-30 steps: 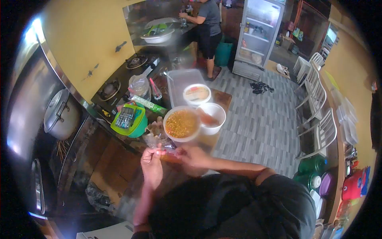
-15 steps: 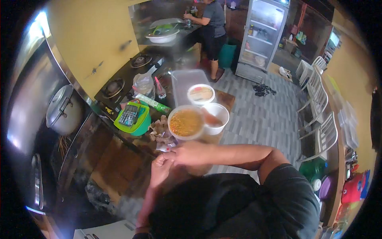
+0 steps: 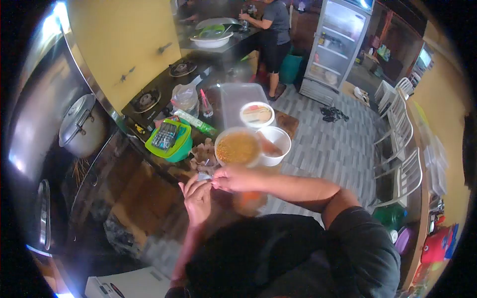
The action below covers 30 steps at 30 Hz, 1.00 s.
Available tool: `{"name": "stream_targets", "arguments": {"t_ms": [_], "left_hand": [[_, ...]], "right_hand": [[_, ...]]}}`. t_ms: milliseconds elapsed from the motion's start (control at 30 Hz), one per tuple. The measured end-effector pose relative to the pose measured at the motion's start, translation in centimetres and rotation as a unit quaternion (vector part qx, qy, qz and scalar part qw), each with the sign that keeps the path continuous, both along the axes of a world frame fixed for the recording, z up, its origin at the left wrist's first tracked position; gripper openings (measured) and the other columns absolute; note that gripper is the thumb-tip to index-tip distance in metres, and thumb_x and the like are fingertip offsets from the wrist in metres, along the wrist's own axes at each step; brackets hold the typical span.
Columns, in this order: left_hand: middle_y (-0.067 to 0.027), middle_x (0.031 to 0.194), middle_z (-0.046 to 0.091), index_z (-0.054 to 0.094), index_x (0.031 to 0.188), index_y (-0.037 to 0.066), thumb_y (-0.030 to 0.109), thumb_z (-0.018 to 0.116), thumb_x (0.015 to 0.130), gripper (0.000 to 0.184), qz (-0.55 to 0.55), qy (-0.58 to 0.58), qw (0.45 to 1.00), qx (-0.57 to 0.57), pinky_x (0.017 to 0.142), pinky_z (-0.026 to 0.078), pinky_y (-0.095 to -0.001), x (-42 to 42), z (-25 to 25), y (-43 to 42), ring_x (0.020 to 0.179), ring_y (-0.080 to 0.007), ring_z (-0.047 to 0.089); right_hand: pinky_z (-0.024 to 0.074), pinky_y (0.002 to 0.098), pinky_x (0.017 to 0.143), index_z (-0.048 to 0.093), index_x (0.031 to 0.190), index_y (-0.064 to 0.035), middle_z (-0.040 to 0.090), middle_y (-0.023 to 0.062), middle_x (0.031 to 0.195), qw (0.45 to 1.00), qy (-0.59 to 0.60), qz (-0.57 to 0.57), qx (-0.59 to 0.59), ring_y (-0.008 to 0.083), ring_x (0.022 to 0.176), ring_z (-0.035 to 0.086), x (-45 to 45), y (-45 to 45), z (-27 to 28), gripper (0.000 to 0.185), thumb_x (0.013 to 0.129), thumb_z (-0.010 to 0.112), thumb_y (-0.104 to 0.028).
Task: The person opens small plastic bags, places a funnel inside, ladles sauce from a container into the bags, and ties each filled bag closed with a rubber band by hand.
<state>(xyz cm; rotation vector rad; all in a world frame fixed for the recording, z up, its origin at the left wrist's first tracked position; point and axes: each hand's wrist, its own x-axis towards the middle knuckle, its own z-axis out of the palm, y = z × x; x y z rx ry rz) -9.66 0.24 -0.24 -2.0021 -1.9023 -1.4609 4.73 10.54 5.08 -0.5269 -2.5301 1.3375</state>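
Observation:
A small whitish sachet [image 3: 204,176] is pinched between the fingertips of my two hands. My left hand [image 3: 198,198] has thumb and index finger closed at the sachet, its other fingers partly raised. Meeting it from the right, my right hand [image 3: 232,178] is closed on the sachet's near end, hiding part of it. Just beyond the hands stands a tub of yellow-orange kernel-like food in liquid [image 3: 237,148]. A white tub with something reddish-brown [image 3: 280,144] is beside it. Crumpled egg-carton-like pieces [image 3: 203,155] lie left of the tubs. Below my right forearm is a blurred orange container [image 3: 249,201].
A green bin with a dark tray on it [image 3: 174,144] stands left on the counter. Behind are a white-rimmed tub [image 3: 257,114], a clear plastic box [image 3: 238,92] and burners [image 3: 145,99]. A person [image 3: 276,35] stands at the back counter, near a glass-door fridge [image 3: 335,49].
My left hand's fingers have opened out somewhat, and more of the sachet shows. Both hands have shifted slightly up, and the view has turned a little.

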Motion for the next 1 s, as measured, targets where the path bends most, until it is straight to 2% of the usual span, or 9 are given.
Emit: {"name": "stream_targets", "arguments": {"t_ms": [67, 100, 167, 267, 500, 600, 667, 900, 1000], "left_hand": [[-0.0053, 0.102, 0.060, 0.064, 0.087, 0.004, 0.005, 0.053, 0.080, 0.013, 0.037, -0.039, 0.998, -0.034, 0.103, 0.019, -0.0429, -0.2, -0.7, 0.0, 0.115, -0.0259, 0.044], [-0.0053, 0.102, 0.060, 0.064, 0.087, 0.004, 0.005, 0.053, 0.080, 0.013, 0.039, -0.041, 0.998, -0.039, 0.103, 0.019, -0.0429, -0.1, -0.1, -0.2, 0.115, -0.0259, 0.044], [-0.0073, 0.108, 0.058, 0.063, 0.090, -0.001, 0.014, 0.047, 0.086, 0.022, -0.044, -0.407, 0.903, -0.129, 0.103, 0.018, -0.0379, 0.1, 1.9, -0.6, 0.116, -0.0241, 0.042], [-0.0126, 0.111, 0.055, 0.055, 0.105, -0.006, 0.019, 0.043, 0.089, 0.032, -0.081, -0.484, 0.851, -0.186, 0.100, 0.026, -0.0327, -0.6, 0.6, -0.6, 0.112, -0.0218, 0.045], [-0.0095, 0.100, 0.059, 0.048, 0.114, -0.008, 0.006, 0.055, 0.083, 0.035, -0.055, -0.660, 0.729, -0.174, 0.080, 0.043, -0.0245, -0.8, -3.8, 0.0, 0.090, -0.0148, 0.056], [-0.0092, 0.099, 0.059, 0.056, 0.103, -0.002, 0.003, 0.056, 0.081, 0.023, -0.069, -0.605, 0.768, -0.198, 0.080, 0.044, -0.0262, -1.4, -4.6, 0.0, 0.092, -0.0156, 0.055], [-0.0092, 0.097, 0.059, 0.058, 0.086, 0.003, 0.001, 0.059, 0.074, 0.012, -0.084, -0.316, 0.939, -0.103, 0.082, 0.042, -0.0303, -1.9, -4.9, 0.0, 0.093, -0.0195, 0.055], [-0.0135, 0.082, 0.056, 0.055, 0.072, 0.004, 0.004, 0.060, 0.064, 0.009, -0.026, 0.068, 0.989, -0.130, 0.075, 0.041, -0.0395, -1.5, 4.1, -0.3, 0.083, -0.0322, 0.053], [-0.0140, 0.075, 0.053, 0.056, 0.074, 0.005, 0.005, 0.057, 0.068, 0.006, -0.039, 0.051, 0.982, -0.176, 0.066, 0.042, -0.0415, -2.0, 3.9, -0.2, 0.076, -0.0336, 0.052]], "right_hand": [[0.0448, 0.0382, 0.060, 0.058, 0.082, -0.0052, 0.058, 0.0117, 0.067, 0.997, 0.005, -0.047, -0.057, 0.0303, 0.062, 0.056, -0.4, -1.3, -0.3, 0.015, 0.083, 0.051, -0.019], [0.0450, 0.0387, 0.063, 0.058, 0.083, -0.0046, 0.058, 0.0132, 0.071, 0.996, 0.001, -0.069, 0.049, 0.0310, 0.067, 0.056, -0.6, -2.1, -0.3, 0.014, 0.082, 0.052, -0.017], [0.0451, 0.0391, 0.065, 0.057, 0.085, -0.0041, 0.059, 0.0146, 0.075, 0.986, -0.008, -0.082, 0.144, 0.0317, 0.071, 0.057, -0.7, -3.1, -1.1, 0.013, 0.082, 0.052, -0.015], [0.0438, 0.0385, 0.079, 0.056, 0.084, -0.0040, 0.057, 0.0154, 0.092, 0.957, 0.051, -0.033, 0.283, 0.0304, 0.091, 0.053, -0.8, -3.5, -2.4, 0.010, 0.076, 0.054, -0.010], [0.0390, 0.0342, 0.090, 0.057, 0.083, -0.0056, 0.058, 0.0082, 0.087, 0.930, 0.078, -0.001, 0.359, 0.0234, 0.091, 0.053, -1.2, -3.4, -7.0, 0.016, 0.067, 0.057, -0.009], [0.0380, 0.0341, 0.090, 0.058, 0.085, -0.0073, 0.057, 0.0063, 0.087, 0.930, 0.092, 0.027, 0.356, 0.0218, 0.093, 0.052, -0.3, -3.2, -5.7, 0.018, 0.067, 0.056, -0.009], [0.0385, 0.0338, 0.089, 0.058, 0.087, -0.0070, 0.056, 0.0061, 0.089, 0.933, 0.072, 0.048, 0.350, 0.0227, 0.095, 0.050, 0.3, -3.0, -3.8, 0.021, 0.066, 0.057, -0.008], [0.0438, 0.0326, 0.079, 0.058, 0.086, -0.0115, 0.050, 0.0044, 0.090, 0.928, 0.188, 0.062, 0.315, 0.0235, 0.092, 0.050, -0.5, -1.1, -3.0, 0.025, 0.063, 0.055, -0.005], [0.0465, 0.0335, 0.073, 0.059, 0.091, -0.0111, 0.053, 0.0069, 0.090, 0.943, 0.222, 0.047, 0.244, 0.0264, 0.082, 0.053, -1.0, -1.0, -3.6, 0.027, 0.067, 0.053, 0.000]]}}
